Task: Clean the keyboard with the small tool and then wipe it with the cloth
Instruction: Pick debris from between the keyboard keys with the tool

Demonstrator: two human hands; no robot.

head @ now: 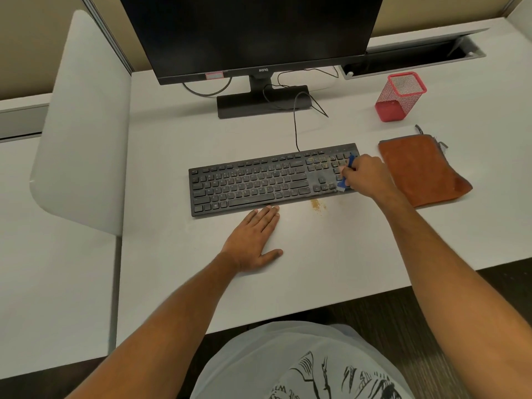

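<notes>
A black keyboard (253, 180) lies on the white desk (316, 254), with yellowish crumbs scattered over its right-hand keys. My right hand (365, 175) grips a small blue brush (345, 174) over the number pad, bristles down at the keyboard's lower right corner. My left hand (254, 240) lies flat on the desk, fingers straight, fingertips touching the keyboard's front edge. An orange-brown cloth (417, 168) lies folded to the right of the keyboard.
A small heap of crumbs (318, 204) sits on the desk just in front of the keyboard. A black monitor (253, 33) stands behind, its cables trailing to the keyboard. A red mesh pen holder (398, 96) stands at the back right. A white divider panel (83, 125) rises on the left.
</notes>
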